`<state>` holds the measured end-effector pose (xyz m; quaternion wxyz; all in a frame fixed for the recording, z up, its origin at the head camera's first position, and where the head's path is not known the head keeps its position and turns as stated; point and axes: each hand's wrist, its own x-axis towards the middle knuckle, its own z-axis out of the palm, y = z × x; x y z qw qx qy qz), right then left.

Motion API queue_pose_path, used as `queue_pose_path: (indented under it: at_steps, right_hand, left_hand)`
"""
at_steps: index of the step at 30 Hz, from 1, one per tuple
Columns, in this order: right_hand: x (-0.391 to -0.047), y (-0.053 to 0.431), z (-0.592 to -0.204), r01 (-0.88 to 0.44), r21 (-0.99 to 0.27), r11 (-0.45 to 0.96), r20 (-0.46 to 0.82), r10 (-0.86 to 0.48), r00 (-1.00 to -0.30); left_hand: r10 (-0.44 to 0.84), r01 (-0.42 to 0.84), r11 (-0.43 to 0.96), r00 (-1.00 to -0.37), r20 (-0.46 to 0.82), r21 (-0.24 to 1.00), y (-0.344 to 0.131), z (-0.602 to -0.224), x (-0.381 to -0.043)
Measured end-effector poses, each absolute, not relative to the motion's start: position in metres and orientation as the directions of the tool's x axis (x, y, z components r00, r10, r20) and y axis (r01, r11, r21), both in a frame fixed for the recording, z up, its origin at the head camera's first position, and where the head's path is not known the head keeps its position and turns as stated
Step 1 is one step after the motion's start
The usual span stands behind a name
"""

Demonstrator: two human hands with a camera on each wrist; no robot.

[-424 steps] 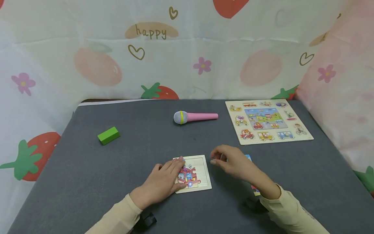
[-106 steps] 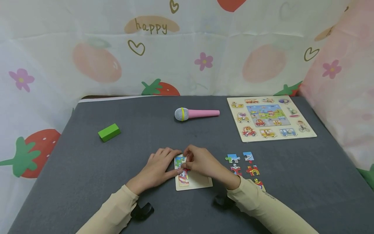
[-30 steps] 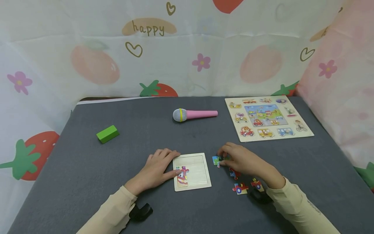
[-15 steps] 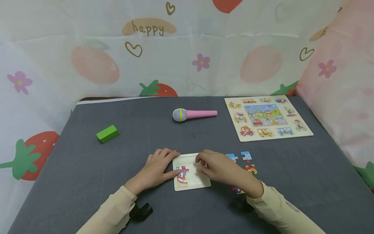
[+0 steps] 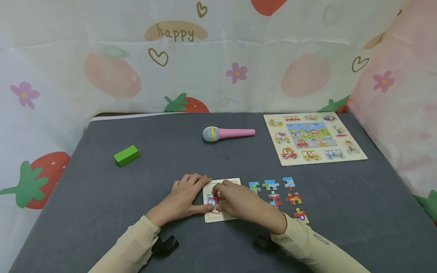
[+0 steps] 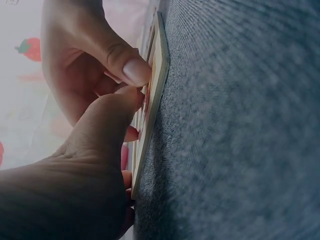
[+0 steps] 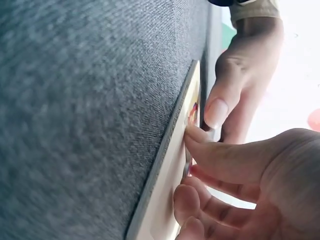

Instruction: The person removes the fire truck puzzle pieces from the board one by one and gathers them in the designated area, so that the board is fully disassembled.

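A small square wooden puzzle board point(image 5: 222, 218) lies on the dark table, a few colourful pieces still in its left side. My left hand point(image 5: 181, 201) lies along the board's left edge, fingers straight at the far corner. Its thumb presses near the pieces. Over the board, my right hand point(image 5: 244, 203) pinches a puzzle piece point(image 5: 213, 200) between thumb and fingers. The right wrist view shows these fingertips low against the board point(image 7: 167, 185), mostly covering the piece. Loose puzzle pieces point(image 5: 271, 184) lie right of the board, some partly behind the right forearm.
A pink toy microphone point(image 5: 235, 133) lies at the back middle. Behind and to the right is a larger picture puzzle board point(image 5: 281, 148). A green block point(image 5: 127, 156) sits at left. A patterned cloth point(image 5: 191, 76) hangs behind the table.
My right hand has let go of a green-and-blue piece beside the board and moved left, onto the pieces still in it. The left hand stays in place.
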<state>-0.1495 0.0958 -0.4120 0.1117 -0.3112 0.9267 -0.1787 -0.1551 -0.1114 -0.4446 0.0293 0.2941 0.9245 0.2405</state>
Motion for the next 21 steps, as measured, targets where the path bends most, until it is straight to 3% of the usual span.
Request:
queue_pose_path:
  at_steps: [21]
  right_hand:
    - [-0.1443, 0.0897, -0.4115, -0.410, -0.530, 0.742, -0.036, -0.502, -0.864]
  left_hand:
    - [0.570, 0.536, 0.720, -0.819, 0.067, 0.441, -0.1111, -0.4405, -0.1534]
